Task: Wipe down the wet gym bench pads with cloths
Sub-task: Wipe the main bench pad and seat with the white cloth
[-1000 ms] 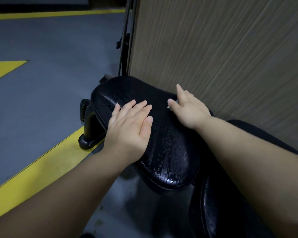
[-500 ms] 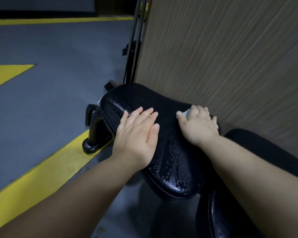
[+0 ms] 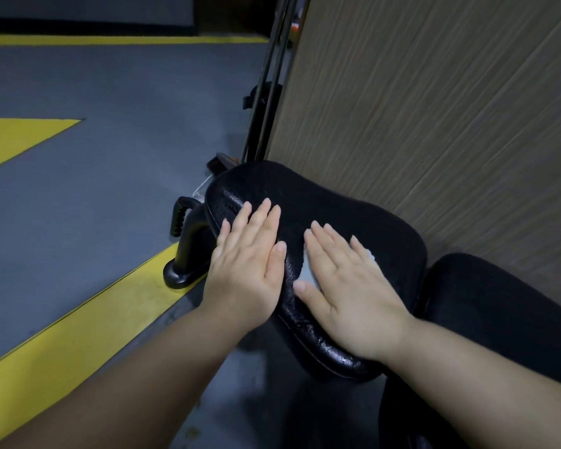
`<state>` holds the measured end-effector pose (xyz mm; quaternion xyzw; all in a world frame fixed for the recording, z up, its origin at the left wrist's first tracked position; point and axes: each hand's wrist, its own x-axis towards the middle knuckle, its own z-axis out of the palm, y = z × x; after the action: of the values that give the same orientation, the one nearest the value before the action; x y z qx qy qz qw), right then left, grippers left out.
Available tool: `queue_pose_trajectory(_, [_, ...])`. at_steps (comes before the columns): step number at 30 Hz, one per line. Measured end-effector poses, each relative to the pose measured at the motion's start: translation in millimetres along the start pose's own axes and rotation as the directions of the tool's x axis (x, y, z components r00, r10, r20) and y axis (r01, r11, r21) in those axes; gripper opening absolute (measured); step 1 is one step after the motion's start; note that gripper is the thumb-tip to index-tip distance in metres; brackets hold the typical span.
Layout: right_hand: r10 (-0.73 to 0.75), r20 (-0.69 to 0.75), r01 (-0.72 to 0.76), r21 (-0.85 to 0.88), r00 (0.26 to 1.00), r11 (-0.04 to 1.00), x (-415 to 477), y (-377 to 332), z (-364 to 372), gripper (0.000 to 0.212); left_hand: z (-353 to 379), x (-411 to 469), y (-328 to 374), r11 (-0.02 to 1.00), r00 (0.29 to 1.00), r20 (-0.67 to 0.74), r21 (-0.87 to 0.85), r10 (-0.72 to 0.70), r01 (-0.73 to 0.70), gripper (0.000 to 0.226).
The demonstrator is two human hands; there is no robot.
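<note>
A black, wet seat pad (image 3: 337, 202) of a gym bench lies in the middle of the view, water beads glinting along its near edge. My left hand (image 3: 250, 264) rests flat on the pad's left side, fingers together, with nothing under it that I can see. My right hand (image 3: 347, 286) presses flat on a small pale grey cloth (image 3: 306, 270) in the pad's middle; only slivers of the cloth show at the thumb side and past the little finger. A second black pad (image 3: 486, 306) adjoins at the right.
A wood-grain panel (image 3: 434, 108) stands close behind the bench. The bench's black foot and ribbed handle (image 3: 182, 251) sit on the grey floor beside a yellow stripe (image 3: 78, 325). Thin black poles (image 3: 269, 92) lean at the panel's edge.
My right hand has slid from the pad's far right edge toward the middle and flattened out on the cloth. My left hand has stayed on the pad's left side.
</note>
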<state>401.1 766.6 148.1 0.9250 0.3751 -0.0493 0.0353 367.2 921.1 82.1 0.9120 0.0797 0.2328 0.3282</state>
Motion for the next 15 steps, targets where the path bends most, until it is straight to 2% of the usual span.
queue_pose_trajectory(4, [0.066, 0.0, -0.066, 0.043, 0.998, 0.997, 39, 19, -9, 0.071, 0, 0, -3, 1.0, 1.0, -0.012, -0.004, -0.005, 0.005, 0.064])
queue_pose_trajectory(8, [0.165, -0.001, -0.164, 0.091, 0.986, 0.982, 83, 45, -14, 0.067, 0, 2, -5, 1.0, 1.0, -0.014, -0.02, -0.022, 0.021, 0.065])
queue_pose_trajectory(12, [0.326, 0.042, -0.328, 0.144, 0.945, 0.934, 117, 70, -21, 0.058, -1, 1, -5, 0.999, 1.0, -0.003, -0.038, -0.026, 0.025, 0.065])
queue_pose_trajectory(15, [0.392, 0.056, -0.395, 0.105, 0.918, 0.913, 128, 75, -21, 0.057, -1, 1, -5, 0.999, 1.0, -0.006, -0.046, -0.02, 0.02, 0.064])
